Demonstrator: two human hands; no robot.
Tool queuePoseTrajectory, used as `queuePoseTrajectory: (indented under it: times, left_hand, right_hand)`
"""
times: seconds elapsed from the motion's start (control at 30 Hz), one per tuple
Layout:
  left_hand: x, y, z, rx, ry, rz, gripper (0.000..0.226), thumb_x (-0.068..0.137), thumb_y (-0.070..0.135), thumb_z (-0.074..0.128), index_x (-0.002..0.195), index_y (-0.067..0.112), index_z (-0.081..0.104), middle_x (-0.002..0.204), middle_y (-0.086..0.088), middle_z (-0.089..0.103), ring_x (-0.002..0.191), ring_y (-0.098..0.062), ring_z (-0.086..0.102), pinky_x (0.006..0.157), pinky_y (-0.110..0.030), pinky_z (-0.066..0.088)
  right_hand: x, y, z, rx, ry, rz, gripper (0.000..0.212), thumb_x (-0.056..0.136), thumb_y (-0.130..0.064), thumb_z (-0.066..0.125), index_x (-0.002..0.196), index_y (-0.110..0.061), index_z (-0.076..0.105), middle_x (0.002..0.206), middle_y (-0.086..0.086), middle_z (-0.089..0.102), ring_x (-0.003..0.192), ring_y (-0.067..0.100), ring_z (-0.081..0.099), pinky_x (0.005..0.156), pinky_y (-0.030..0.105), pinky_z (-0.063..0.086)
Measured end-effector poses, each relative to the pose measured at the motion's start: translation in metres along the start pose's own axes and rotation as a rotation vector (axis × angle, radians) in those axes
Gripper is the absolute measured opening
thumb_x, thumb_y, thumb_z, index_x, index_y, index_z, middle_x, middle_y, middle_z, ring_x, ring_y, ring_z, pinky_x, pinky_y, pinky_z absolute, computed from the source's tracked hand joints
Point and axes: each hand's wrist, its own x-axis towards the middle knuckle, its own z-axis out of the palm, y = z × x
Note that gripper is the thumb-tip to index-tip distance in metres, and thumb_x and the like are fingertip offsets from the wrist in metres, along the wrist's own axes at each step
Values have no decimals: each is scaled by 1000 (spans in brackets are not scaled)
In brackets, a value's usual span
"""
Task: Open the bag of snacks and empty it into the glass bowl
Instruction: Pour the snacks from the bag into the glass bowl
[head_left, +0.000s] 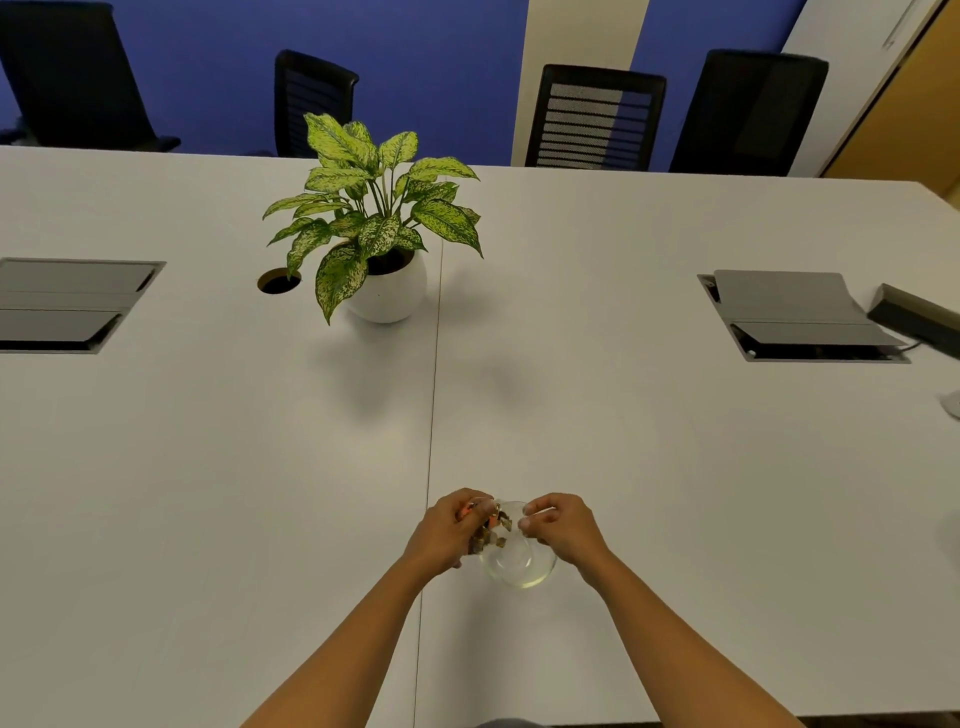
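Here, both hands (506, 527) pinch snack bag (475, 512) over glass bowl (519, 564).

— What sits on the white worktop (208, 467) beyond the fingers?
— A potted plant (382, 228), far ahead, slightly left. Grey cable hatches (72, 304) far left and right (800, 317).
— Further back?
— Black chairs (595, 117), blue wall (441, 52).
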Motion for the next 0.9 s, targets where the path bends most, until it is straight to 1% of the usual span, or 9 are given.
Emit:
queuePoseTrajectory:
  times: [0.13, 0.23, 0.3, 0.4, 0.53, 0.63, 0.7, 0.83, 0.9]
  left_hand:
    - [1, 2, 4, 66, 11, 33, 31, 92, 47, 52, 114, 27, 62, 106, 2, 66, 86, -21, 67, 58, -33, 60]
    - [1, 4, 5, 84, 29, 33, 30, 92, 48, 52, 110, 27, 64, 102, 4, 68, 82, -23, 69, 57, -39, 60]
    - [1, 6, 6, 92, 37, 29, 30, 92, 48, 51, 110, 27, 64, 104, 4, 68, 84, -22, 69, 57, -39, 60]
    - [1, 8, 7, 100, 47, 24, 35, 93, 48, 50, 115, 24, 63, 113, -2, 67, 94, -23, 67, 55, -32, 59]
    - [2, 13, 8, 120, 58, 13, 42, 92, 53, 48, 117, 21, 62, 114, -5, 69, 92, -25, 69, 56, -33, 60]
    - [1, 15, 9, 120, 67, 19, 44, 92, 54, 48, 118, 21, 62, 114, -5, 69, 93, -23, 69, 55, -31, 59]
    - [0, 16, 8, 112, 66, 19, 46, 91, 56, 47, 119, 21, 62, 113, -5, 71, 92, -22, 70, 56, -32, 60]
    - [-1, 16, 7, 73, 68, 10, 50, 91, 56, 47, 124, 20, 59, 116, -6, 69, 96, -24, 69, 57, -33, 61]
    - [-2, 14, 6, 68, 78, 9, 51, 91, 57, 46, 126, 21, 58, 117, -6, 68, 96, -24, 68, 54, -31, 61]
  right_hand:
    - [1, 7, 2, 6, 51, 5, 15, 75, -3, 77, 79, -16, 72, 78, 5, 73, 79, 20, 70, 88, 41, 58]
    - [3, 9, 2, 15, 49, 6, 14, 76, -3, 76, 78, -16, 72, 80, 9, 75, 81, 22, 72, 87, 41, 58]
    - [3, 10, 1, 20, 50, -4, 13, 76, -3, 76, 79, -15, 72, 78, 8, 75, 78, 21, 73, 86, 39, 59]
    - [5, 11, 0, 21, 50, -20, 12, 78, -4, 75, 85, -14, 72, 80, 9, 76, 79, 22, 74, 84, 36, 58]
    - [6, 11, 0, 16, 40, -39, 13, 80, -5, 74, 90, -13, 71, 81, 7, 74, 72, 17, 73, 77, 30, 57]
    - [6, 11, -1, 5, 38, -48, 15, 81, -2, 72, 92, -13, 71, 79, 5, 73, 68, 12, 71, 76, 31, 57]
    - [7, 11, -3, 13, 18, -51, 16, 81, -2, 72, 93, -11, 71, 79, 7, 73, 70, 15, 72, 76, 31, 58]
    - [11, 9, -10, 17, -26, -74, 17, 82, -4, 73, 98, -8, 71, 81, 10, 74, 75, 20, 73, 71, 25, 56]
    - [11, 9, -12, 25, -27, -82, 18, 83, -5, 74, 101, -7, 71, 82, 11, 74, 75, 20, 73, 74, 30, 57]
